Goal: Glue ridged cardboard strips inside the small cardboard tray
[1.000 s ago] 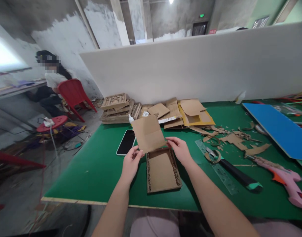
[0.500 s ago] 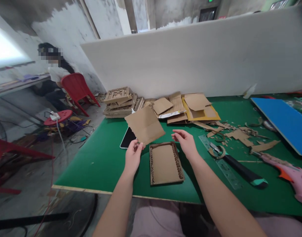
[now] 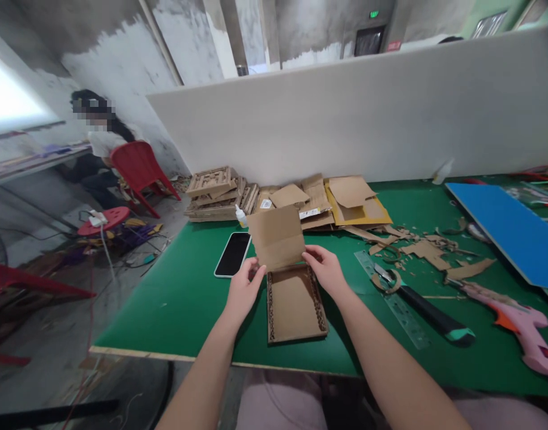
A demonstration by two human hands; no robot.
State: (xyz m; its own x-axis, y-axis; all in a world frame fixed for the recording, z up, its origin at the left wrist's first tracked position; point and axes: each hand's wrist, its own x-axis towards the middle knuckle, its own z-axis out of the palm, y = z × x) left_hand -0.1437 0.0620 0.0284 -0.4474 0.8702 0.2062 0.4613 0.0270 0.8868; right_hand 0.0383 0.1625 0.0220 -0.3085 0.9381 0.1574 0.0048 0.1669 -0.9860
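Note:
A flat cardboard sheet (image 3: 277, 237) stands tilted up over the far end of a shallow cardboard tray (image 3: 295, 306). My left hand (image 3: 243, 288) pinches the sheet's lower left corner between thumb and fingers. At its lower right corner, my right hand (image 3: 324, 269) grips the edge with the fingertips. The tray lies on the green table, with strips of corrugated cardboard along its left and right inner sides. A phone (image 3: 233, 255) with a dark screen lies left of the sheet, and a small white glue bottle (image 3: 240, 216) stands behind it.
Stacked cardboard frames (image 3: 211, 182) and loose cardboard pieces (image 3: 352, 192) lie at the back. On the right are a clear ruler (image 3: 406, 319), a utility knife (image 3: 435, 313), scraps (image 3: 428, 254), a pink glue gun (image 3: 509, 310) and a blue board (image 3: 509, 233). A person sits at the far left.
The sheet has turned more upright and moved right, over the tray's far end. My right hand has come in and taken hold of its right corner; the phone is now fully uncovered.

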